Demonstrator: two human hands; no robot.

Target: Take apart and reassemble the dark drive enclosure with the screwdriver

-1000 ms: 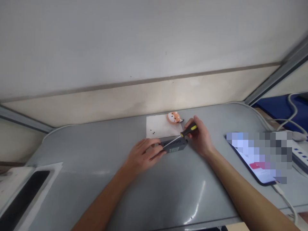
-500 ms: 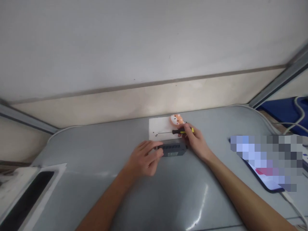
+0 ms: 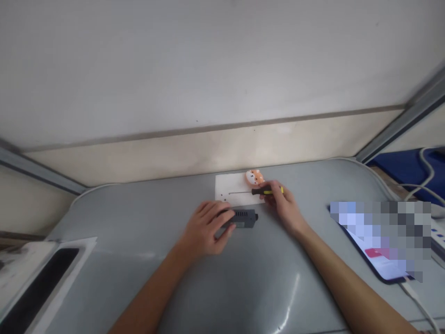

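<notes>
My left hand (image 3: pixel 208 228) grips the left part of a dark grey slotted box (image 3: pixel 246 219), which lies on the grey table (image 3: pixel 229 287). A small black knob sticks out of the box's right end. My right hand (image 3: pixel 283 204) is closed on the black and yellow handle of a screwdriver (image 3: pixel 267 190), its thin shaft pointing left over a white paper (image 3: pixel 236 200). Small dark screws (image 3: pixel 223 197) lie on the paper's left part. An orange and white animal-faced object (image 3: pixel 255 178) sits at the paper's upper right, just beyond my right fingers.
A lit phone or tablet (image 3: pixel 378 260), partly pixelated, lies at the right with a white cable (image 3: pixel 419 301). A black device (image 3: pixel 41 287) rests on white sheets at the left. The wall (image 3: pixel 174 160) borders the table's far edge.
The dark box has shifted left, and my left hand now reaches further over it. My right hand and the screwdriver have moved slightly right, away from the box.
</notes>
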